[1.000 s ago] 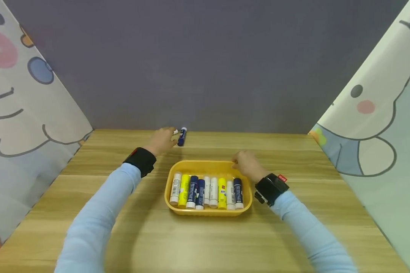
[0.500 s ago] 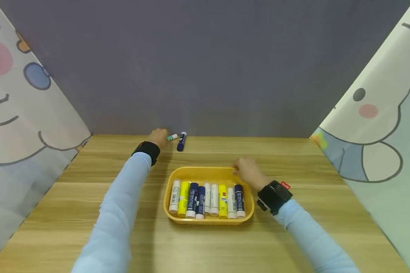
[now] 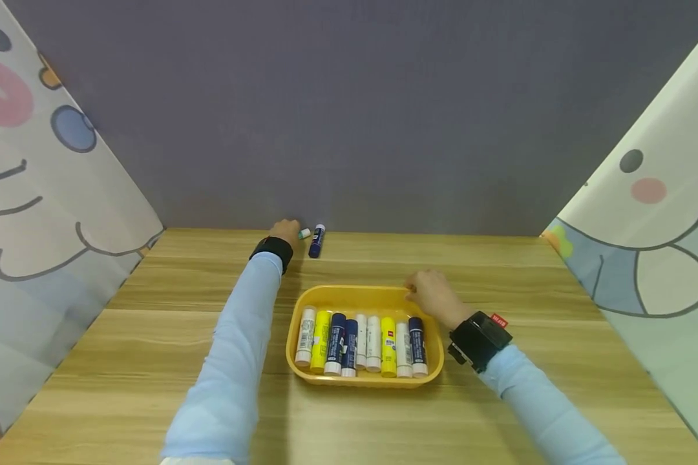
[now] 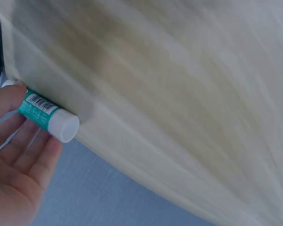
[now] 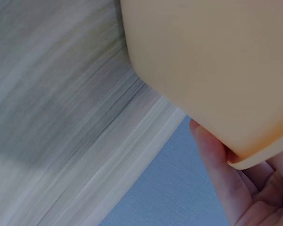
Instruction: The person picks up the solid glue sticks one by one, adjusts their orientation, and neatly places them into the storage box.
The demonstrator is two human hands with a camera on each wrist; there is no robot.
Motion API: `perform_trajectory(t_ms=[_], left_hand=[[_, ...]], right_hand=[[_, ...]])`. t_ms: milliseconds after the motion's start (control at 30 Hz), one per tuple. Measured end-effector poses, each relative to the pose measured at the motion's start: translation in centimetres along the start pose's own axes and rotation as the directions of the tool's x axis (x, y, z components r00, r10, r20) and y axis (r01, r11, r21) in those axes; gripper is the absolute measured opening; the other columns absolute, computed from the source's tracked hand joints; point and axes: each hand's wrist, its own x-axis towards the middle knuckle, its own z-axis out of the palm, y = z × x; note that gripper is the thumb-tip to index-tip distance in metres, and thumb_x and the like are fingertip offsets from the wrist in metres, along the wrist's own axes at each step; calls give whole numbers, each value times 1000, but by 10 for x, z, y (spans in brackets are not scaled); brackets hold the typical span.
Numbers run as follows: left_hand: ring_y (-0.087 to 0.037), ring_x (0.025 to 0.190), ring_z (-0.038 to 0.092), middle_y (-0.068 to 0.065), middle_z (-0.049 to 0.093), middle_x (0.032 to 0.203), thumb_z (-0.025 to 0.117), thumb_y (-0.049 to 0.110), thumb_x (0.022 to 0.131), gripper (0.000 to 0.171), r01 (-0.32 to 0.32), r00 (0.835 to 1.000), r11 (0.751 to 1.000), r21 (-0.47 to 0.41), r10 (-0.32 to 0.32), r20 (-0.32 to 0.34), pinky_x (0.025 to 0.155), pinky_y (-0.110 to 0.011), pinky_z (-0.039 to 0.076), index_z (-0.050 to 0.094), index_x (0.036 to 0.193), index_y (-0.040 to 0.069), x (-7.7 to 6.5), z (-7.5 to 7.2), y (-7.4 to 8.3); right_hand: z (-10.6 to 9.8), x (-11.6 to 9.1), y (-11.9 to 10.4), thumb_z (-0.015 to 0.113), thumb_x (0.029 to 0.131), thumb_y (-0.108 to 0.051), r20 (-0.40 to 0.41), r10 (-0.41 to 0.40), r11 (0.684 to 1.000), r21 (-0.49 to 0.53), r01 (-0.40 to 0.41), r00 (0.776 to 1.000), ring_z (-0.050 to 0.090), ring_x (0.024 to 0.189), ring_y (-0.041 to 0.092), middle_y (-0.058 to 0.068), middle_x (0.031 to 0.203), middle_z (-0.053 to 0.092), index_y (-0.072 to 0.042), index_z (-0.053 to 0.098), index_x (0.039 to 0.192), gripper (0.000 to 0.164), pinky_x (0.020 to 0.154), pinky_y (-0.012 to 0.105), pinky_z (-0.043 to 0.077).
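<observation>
At the far side of the table my left hand (image 3: 287, 230) pinches a green-and-white glue stick (image 4: 42, 109) between thumb and fingers. The left wrist view shows its barcode label and one white end; the thumb lies over the other end. Just right of that hand a dark blue glue stick (image 3: 317, 241) lies on the table. My right hand (image 3: 433, 294) grips the back right rim of a yellow plastic basket (image 3: 363, 382). In the right wrist view the fingers (image 5: 214, 150) curl under the rim, against the outer wall. Inside lie several glue sticks in a row, white, yellow and dark blue.
The wooden table (image 3: 122, 361) ends at a dark grey panel (image 3: 349, 116) at the back. Cartoon-printed sheets (image 3: 46, 213) stand along the left and right sides. The basket sits near the middle of the table.
My left hand has reached further back around the green-and-white glue stick and now pinches it. The right hand stays on the basket rim. The head view has shifted slightly.
</observation>
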Motion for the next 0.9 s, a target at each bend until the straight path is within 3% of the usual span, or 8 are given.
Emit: perform_trajectory(t_ms=[233, 633, 900], left_hand=[[-38, 96, 59, -22, 64, 103, 60, 9, 85, 22, -37, 995, 999, -9, 36, -91, 84, -46, 48, 64, 104, -1, 0, 7, 0], [-39, 95, 59, -21, 64, 102, 61, 11, 81, 23, 4, 998, 1000, -18, -5, -59, 81, -48, 48, 65, 101, 1, -6, -3, -9], [-39, 91, 60, -21, 64, 101, 59, 7, 85, 20, -27, 996, 1000, -1, 27, -81, 79, -48, 49, 64, 103, -1, -11, -9, -15]], right_hand=[[0, 1, -2, 69, 80, -11, -13, -17, 1000, 0, 17, 1000, 57, 79, 25, 12, 87, 69, -1, 70, 91, 14, 81, 43, 43], [1, 4, -3, 69, 80, -11, -18, -34, 999, 2, 34, 999, 60, 80, 25, 12, 88, 69, -1, 70, 92, 16, 78, 41, 47], [0, 7, 1, 69, 80, -11, -12, -20, 1000, -3, 20, 1000, 61, 81, 26, 14, 90, 69, 0, 70, 94, 17, 76, 41, 49]])
